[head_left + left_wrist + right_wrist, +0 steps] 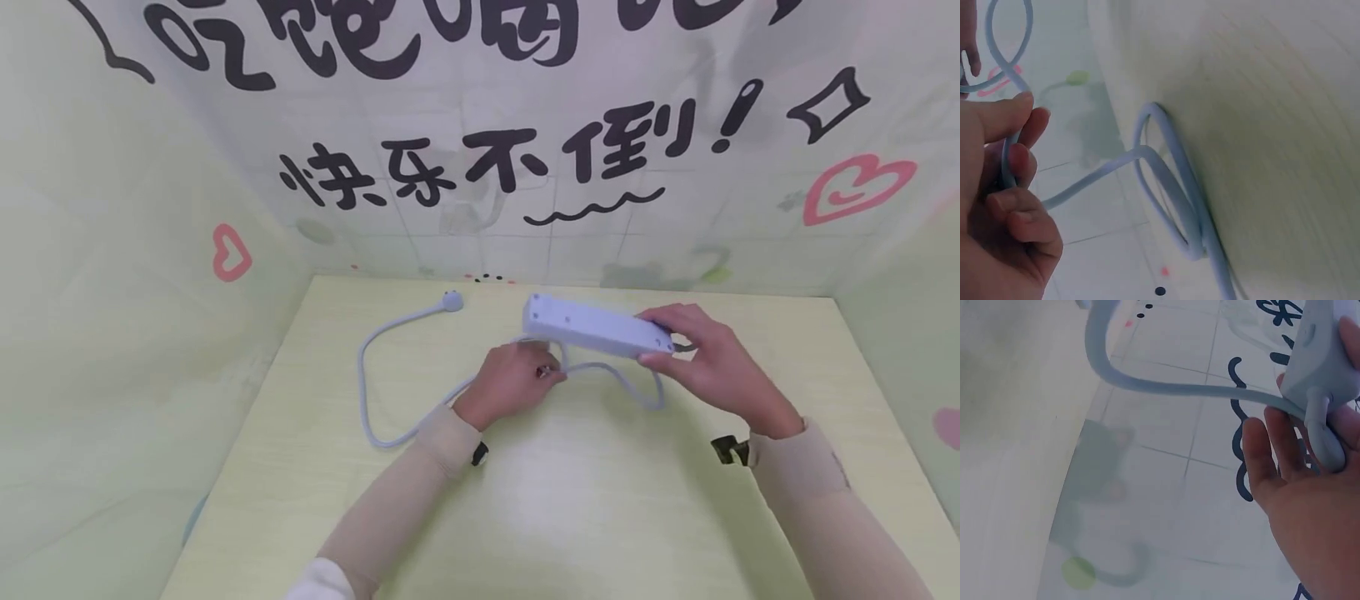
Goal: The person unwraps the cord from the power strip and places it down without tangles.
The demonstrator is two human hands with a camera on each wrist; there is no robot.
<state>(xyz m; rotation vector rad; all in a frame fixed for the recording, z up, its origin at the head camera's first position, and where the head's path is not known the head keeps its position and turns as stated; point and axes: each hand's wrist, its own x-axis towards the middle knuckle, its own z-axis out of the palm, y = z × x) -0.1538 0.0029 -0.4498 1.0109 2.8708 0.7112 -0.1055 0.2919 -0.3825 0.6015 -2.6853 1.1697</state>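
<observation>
A white power strip (592, 325) is held up over the table by my right hand (701, 354), thumb and fingers gripping its right end. Its underside with small screw holes faces the head camera. In the right wrist view the cord (1166, 389) leaves that end of the strip (1322, 359) and bends back past the fingers. My left hand (517, 383) pinches the cord between thumb and curled fingers, left of the strip and lower. Loops of cord (1166, 169) hang beside the left hand (1013, 206). The plug (452, 301) lies at the back left of the table.
The pale wooden table (555, 517) meets a printed backdrop (465, 208) at its rear edge, with similar sheets on both sides. A long bend of cord (363, 375) lies on the tabletop to the left, running from the plug to the left hand.
</observation>
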